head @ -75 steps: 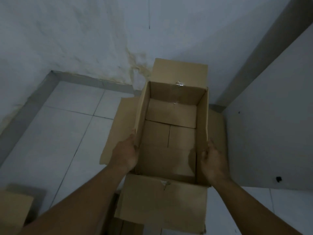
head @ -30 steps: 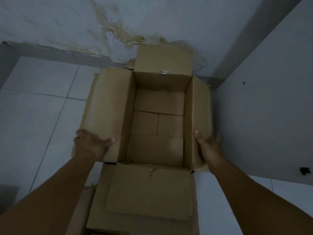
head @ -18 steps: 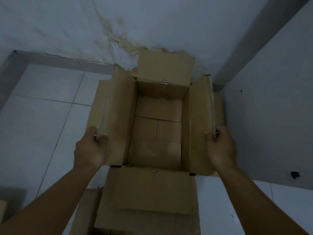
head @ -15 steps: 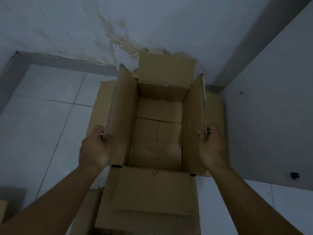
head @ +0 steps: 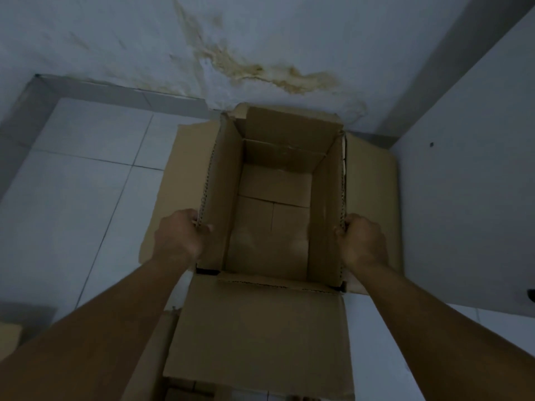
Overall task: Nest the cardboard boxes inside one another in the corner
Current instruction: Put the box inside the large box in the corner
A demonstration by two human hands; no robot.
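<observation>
1. Head view: the open brown cardboard box sits in the corner, inside a larger brown carton with splayed flaps
2. Left hand and right hand pinch its raised side flaps; thin flaps may tear or buckle if pulled

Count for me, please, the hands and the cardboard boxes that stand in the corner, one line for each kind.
Hands: 2, the left hand and the right hand
Cardboard boxes: 2, the inner box and the outer box around it
Total: 4
</observation>
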